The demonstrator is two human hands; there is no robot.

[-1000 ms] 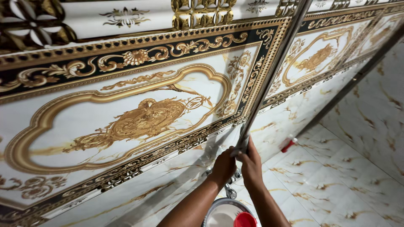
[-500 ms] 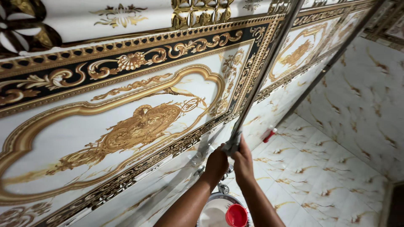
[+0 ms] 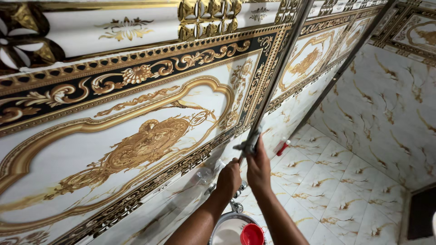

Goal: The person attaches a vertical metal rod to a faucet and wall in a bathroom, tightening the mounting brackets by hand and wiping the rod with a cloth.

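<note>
At glossy tile wall (image 3: 136, 113), both hands (image 3: 245, 174) grip metal strip (image 3: 277, 77).

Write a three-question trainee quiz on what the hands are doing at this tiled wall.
1. True or false: both hands, left hand and right hand, are at the metal strip.
2. What lies on the floor by the wall? A) a red-capped tube B) a hammer C) a broom
3. Fill in: below the arms stands a white bucket with a ___ cup in it.

Key: 1 true; 2 A; 3 red.
</note>
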